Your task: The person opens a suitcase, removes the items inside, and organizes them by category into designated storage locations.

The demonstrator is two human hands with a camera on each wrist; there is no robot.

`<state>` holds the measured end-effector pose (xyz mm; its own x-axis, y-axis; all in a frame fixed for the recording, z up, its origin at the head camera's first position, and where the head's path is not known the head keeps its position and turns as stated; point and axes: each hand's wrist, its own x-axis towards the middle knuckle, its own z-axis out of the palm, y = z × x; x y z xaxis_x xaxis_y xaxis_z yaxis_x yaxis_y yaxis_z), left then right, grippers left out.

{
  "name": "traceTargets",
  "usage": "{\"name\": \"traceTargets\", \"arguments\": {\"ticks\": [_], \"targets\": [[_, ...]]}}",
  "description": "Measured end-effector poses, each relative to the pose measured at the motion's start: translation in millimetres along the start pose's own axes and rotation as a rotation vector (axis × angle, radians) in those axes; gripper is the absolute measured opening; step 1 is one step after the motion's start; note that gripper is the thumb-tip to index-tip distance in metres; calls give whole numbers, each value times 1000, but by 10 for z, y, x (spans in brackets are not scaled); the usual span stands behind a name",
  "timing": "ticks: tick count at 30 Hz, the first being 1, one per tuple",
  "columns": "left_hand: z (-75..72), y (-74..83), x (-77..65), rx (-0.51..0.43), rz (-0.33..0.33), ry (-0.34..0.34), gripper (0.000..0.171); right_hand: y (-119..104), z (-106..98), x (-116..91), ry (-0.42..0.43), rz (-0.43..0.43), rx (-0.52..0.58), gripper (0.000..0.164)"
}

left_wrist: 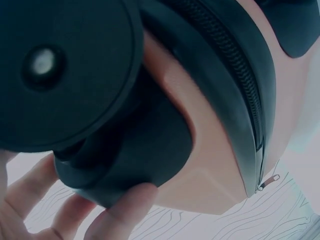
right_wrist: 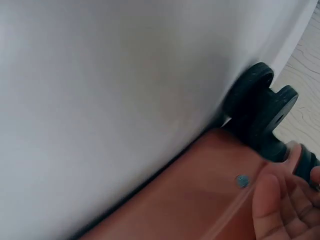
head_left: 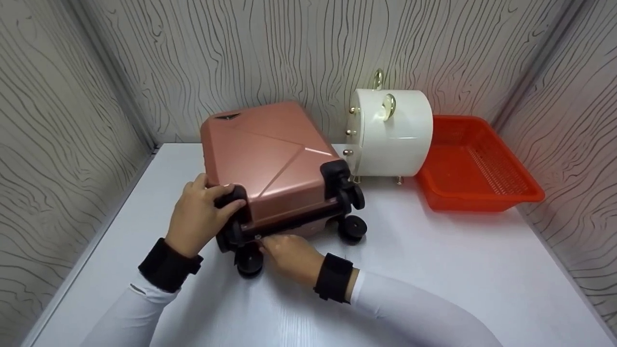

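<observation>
A rose-pink suitcase (head_left: 270, 154) lies on its side on the white table, its black wheels (head_left: 353, 227) facing the person. Curled fingers of my left hand (head_left: 197, 217) grip the suitcase's black wheel corner, with the thumb pressed on it. The left wrist view shows a wheel (left_wrist: 70, 75) up close and a black zipper (left_wrist: 225, 45) along the seam. My right hand (head_left: 294, 258) is at the lower edge between the wheels; in the right wrist view its thumb (right_wrist: 266, 200) lies against the pink shell. Whether its fingertips pinch anything is hidden.
Right of the suitcase stands a white drum-shaped case (head_left: 395, 135) with gold handles and small feet. A red plastic basket (head_left: 482, 202) sits beside it. Patterned panels (head_left: 289, 48) enclose the table (head_left: 434, 270) at the back and sides.
</observation>
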<state>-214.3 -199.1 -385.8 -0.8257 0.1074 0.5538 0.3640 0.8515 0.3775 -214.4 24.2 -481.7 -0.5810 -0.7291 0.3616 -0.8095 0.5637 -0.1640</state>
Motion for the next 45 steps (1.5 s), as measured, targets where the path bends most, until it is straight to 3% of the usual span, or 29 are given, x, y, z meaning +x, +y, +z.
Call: {"name": "traceTargets", "arguments": {"ticks": [5, 14, 22, 31, 34, 38, 42, 45], "targets": [[-13, -2, 17, -15, 5, -5, 41, -107, 39, 93, -47, -47, -37, 13], [-33, -5, 30, -30, -5, -20, 42, -209, 109, 191, -4, -96, -71, 15], [-21, -11, 28, -15, 15, 8, 41, -291, 193, 272, 80, -138, -271, 19], [7, -17, 4, -6, 34, 35, 38, -336, 248, 314, 106, -165, -389, 17], [24, -38, -12, 4, 48, 51, 36, -309, 252, 296, 98, -155, -348, 18], [42, -108, -60, -30, 49, 64, 33, -252, 192, 248, 60, -95, -199, 21], [68, -238, -166, -161, 76, 113, 25, -152, 18, 138, 39, -39, -52, 20], [74, -335, -268, -257, 77, 195, 27, -55, -178, 23, 109, -38, 7, 17]]}}
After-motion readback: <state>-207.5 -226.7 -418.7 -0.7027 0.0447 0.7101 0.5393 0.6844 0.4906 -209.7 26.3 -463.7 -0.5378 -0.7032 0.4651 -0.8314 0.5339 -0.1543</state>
